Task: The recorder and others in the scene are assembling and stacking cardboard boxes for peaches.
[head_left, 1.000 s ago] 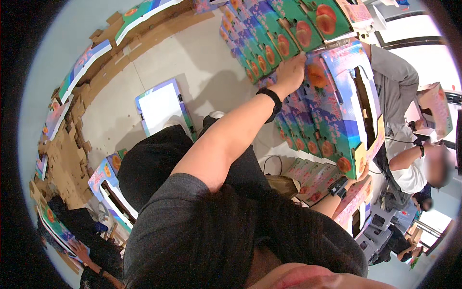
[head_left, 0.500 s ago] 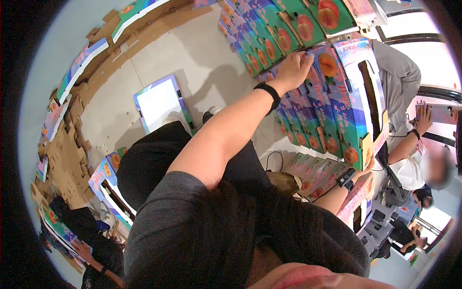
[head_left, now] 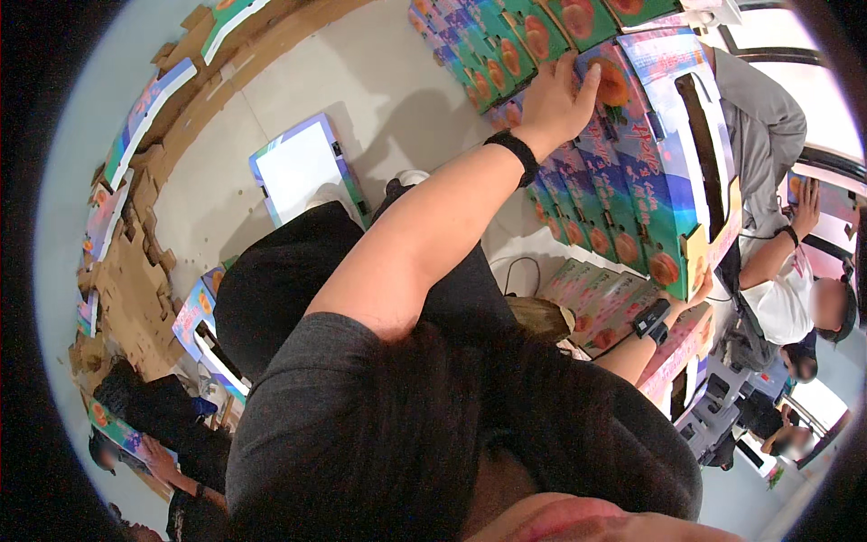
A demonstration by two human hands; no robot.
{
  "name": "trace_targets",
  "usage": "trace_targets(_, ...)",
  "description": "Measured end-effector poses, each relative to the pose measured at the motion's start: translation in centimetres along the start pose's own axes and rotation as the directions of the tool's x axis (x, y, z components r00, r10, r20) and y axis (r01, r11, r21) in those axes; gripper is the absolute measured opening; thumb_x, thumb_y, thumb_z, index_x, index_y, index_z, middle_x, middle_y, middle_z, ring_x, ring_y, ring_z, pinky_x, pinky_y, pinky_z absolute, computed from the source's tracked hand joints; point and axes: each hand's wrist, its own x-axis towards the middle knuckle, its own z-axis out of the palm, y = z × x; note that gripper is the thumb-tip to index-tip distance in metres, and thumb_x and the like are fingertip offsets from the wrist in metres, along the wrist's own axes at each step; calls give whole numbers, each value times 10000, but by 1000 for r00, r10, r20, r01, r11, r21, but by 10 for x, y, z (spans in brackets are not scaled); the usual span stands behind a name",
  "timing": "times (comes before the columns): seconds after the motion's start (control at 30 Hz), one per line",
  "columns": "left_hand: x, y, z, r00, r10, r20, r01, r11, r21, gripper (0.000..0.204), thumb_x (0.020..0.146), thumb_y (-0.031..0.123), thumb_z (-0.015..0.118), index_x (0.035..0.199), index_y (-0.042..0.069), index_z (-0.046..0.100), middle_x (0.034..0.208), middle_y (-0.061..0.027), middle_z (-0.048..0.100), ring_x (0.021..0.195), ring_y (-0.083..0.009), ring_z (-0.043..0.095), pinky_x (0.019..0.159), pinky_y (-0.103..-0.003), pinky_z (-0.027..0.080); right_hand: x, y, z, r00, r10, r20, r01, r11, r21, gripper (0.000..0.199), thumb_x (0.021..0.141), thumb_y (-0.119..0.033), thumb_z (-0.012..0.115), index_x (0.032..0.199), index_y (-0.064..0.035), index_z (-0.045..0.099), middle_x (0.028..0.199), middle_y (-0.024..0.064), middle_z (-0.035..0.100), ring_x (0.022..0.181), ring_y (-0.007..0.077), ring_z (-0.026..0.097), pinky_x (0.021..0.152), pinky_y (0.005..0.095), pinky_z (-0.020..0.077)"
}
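A stack of colourful printed cardboard fruit boxes [head_left: 623, 181], blue, pink and green with peach pictures, stands to my right. My left hand [head_left: 555, 104] is at the far corner of the topmost box [head_left: 664, 135], its thumb against the printed side and its other fingers at the corner's edge. At the near corner of that box, my right hand [head_left: 691, 291] grips from below, its fingers partly hidden by the cardboard. A dark handle slot shows in the box's top. A black band circles my left wrist and a dark device sits on my right one.
More stacked fruit boxes [head_left: 515, 54] rise beyond, and pinkish boxes [head_left: 601, 307] stand nearer. One white-topped box [head_left: 302, 176] lies on the floor at left. Brown cardboard [head_left: 135, 262] lines the left side. Co-workers handle boxes at far right [head_left: 804, 212] and lower left [head_left: 163, 461].
The view has shifted slightly. My left hand's thumb and fingers are spread wider at the box corner. Both hands stay at the same box, which appears slightly higher in view.
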Motion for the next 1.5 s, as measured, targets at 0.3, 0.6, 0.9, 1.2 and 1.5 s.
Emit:
trace_targets(0.3,0,-21,-5,972,235,-8,-231,958,169,696,927,536,475,1340,-23,438,1077,-285,593,925,-440,600,793,-486,498,-16,-56,27,944,299,143,-330,888,320,505,908,-274,568,1348,-46,469,1362,138,511,1176,247,559,995,415,457)
trace_targets(0.6,-4,-26,-24,895,424,-141,-367,877,310,620,921,468,542,1332,17,431,1102,-265,605,950,-437,599,804,-493,481,-31,-140,73,587,-798,-135,428,448,-785,479,742,-158,796,1135,45,612,1097,174,665,977,216,654,866,323,523)
trace_targets(0.9,-14,-18,-63,958,216,-187,-151,939,310,706,961,515,446,1327,-88,415,1265,-314,505,1166,-444,489,997,-475,390,-152,-236,177,748,151,646,568,357,-741,294,928,-214,633,1088,30,657,943,59,675,847,122,632,736,256,515)
trace_targets(1.2,-11,-28,-85,910,354,-214,-267,898,350,651,950,495,469,1240,-88,468,1151,-311,563,1072,-445,537,939,-491,417,-154,-384,11,806,-409,428,517,133,-846,380,907,-328,586,1155,-56,681,1096,76,672,920,155,631,807,279,480)
trace_targets(1.5,-12,-6,-91,859,454,-237,-351,859,372,534,945,431,518,1139,-67,515,1028,-266,604,964,-433,568,848,-498,440,-100,-320,-329,566,-695,-444,-607,13,-794,722,844,-640,366,1037,-29,699,1072,203,681,1048,402,613,900,458,463)
